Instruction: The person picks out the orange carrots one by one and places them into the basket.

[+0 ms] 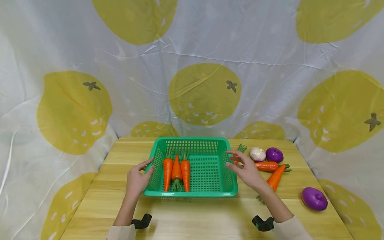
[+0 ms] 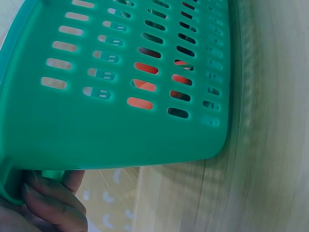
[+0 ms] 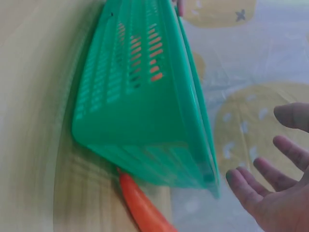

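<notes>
Left hand (image 1: 138,180) grips the green basket (image 1: 190,194) by its left rim; three carrots (image 1: 177,172) lie in its left half. The right hand (image 1: 248,170), spread wide, hovers just beside its right rim; beyond that rim lie more carrots (image 1: 266,166), a white bulb (image 1: 257,154), purple vegetables (image 1: 314,199).

Green basket (image 1: 190,194): right half free, three carrots (image 1: 176,171) block left

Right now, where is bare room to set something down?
Bare: pale wooden tabletop left of the left hand and before the green plastic basket; its right half inside. Crowded: right of it, with orange carrots, a round white bulb, round purple bulbs.
</notes>
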`<state>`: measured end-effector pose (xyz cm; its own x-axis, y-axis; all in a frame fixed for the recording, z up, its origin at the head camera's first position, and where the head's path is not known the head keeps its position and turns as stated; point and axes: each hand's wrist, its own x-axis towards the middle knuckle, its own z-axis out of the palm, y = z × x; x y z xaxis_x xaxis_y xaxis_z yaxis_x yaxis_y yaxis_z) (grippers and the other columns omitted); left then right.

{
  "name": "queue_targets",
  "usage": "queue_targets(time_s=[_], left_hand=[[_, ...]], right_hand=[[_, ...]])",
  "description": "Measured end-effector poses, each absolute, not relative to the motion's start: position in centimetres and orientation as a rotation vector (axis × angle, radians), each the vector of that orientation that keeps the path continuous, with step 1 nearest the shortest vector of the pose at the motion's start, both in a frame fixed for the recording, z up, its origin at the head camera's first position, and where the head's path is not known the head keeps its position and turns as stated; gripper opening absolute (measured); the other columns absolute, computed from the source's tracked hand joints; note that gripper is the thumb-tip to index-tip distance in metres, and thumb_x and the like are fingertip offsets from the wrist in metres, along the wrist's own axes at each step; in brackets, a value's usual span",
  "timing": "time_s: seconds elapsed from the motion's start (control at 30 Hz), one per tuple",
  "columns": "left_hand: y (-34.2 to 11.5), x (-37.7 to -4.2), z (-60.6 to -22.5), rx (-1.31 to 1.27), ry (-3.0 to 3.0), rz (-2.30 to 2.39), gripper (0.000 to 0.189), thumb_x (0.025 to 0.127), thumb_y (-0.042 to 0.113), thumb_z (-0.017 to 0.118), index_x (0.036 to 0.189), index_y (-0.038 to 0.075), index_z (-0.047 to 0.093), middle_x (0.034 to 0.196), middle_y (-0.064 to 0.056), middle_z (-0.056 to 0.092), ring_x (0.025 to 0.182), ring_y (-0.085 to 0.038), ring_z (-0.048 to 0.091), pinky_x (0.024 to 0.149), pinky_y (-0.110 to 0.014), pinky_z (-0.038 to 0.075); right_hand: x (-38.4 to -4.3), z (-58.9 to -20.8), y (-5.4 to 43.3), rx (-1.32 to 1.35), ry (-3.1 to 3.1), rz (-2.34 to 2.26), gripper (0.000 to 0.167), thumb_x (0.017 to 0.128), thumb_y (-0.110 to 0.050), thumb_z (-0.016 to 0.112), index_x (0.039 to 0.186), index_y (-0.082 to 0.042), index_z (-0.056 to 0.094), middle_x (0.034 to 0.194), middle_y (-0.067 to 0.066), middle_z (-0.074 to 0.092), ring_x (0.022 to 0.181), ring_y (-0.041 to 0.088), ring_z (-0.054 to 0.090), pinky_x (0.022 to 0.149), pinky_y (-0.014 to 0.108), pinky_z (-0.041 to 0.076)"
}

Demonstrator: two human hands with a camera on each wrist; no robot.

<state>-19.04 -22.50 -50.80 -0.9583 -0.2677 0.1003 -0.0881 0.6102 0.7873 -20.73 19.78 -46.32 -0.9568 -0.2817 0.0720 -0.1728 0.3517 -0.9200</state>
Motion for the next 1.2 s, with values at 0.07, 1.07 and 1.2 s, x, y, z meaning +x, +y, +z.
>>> queue_targets(time_s=[0.07,1.07,1.2], left_hand=[[-22.5,-19.0,-50.7,0.297,-2.630,-1.272,0.038,0.096,0.026,0.073,0.135,0.025,0.071,0.105,-0.017,0.071,0.039,-0.008,0.026,0.037,-0.023,0.029],[-22.6,-19.1,-51.1,0.287,-2.632,-1.290,0.038,0.098,0.029,0.071,0.136,0.029,0.069,0.104,-0.013,0.071,0.040,-0.009,0.028,0.039,-0.024,0.031],[-22.6,-19.1,-51.1,0.288,-2.629,-1.284,0.038,0.098,0.030,0.071,0.136,0.029,0.070,0.102,-0.011,0.072,0.041,-0.009,0.029,0.040,-0.024,0.031]], right_hand=[[-20.6,-46.1,20.8,-0.406,2.521,-1.686,0.052,0.101,-0.032,0.068,0.148,-0.016,0.052,0.153,0.015,0.049,0.139,0.043,0.050,0.110,0.057,0.046],[-18.7,-50.2,33.4,0.029,2.829,-1.305,0.073,0.100,-0.051,0.064,0.154,-0.008,0.042,0.153,0.030,0.044,0.136,0.054,0.045,0.104,0.070,0.042],[-18.5,-50.9,34.0,0.106,2.844,-1.315,0.075,0.099,-0.048,0.066,0.154,-0.004,0.040,0.155,0.031,0.041,0.136,0.053,0.045,0.106,0.063,0.044]])
